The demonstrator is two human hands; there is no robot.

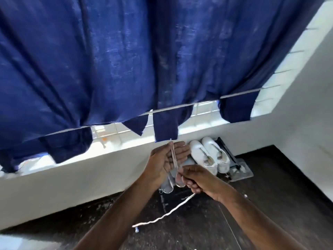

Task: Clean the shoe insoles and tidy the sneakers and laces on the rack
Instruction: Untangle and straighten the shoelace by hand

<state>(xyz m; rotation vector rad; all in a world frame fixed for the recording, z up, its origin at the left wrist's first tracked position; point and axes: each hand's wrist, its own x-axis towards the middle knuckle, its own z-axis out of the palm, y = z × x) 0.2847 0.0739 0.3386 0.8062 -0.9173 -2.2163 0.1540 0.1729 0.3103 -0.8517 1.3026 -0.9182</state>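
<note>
Left hand (166, 157): palm up, fingers straight, lace (173, 156) lying across them. Right hand (196, 178): fingers pinch the lace; its tail hangs toward the floor (270, 177). Sneakers (210, 156) rest on the rack (234, 159).

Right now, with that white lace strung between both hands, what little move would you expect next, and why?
Probably another turn of the lace around the left hand. It already lies across that hand's open palm, the right hand pinches it just below, and a long tail trails to the dark floor, so there is slack left to gather.
</note>
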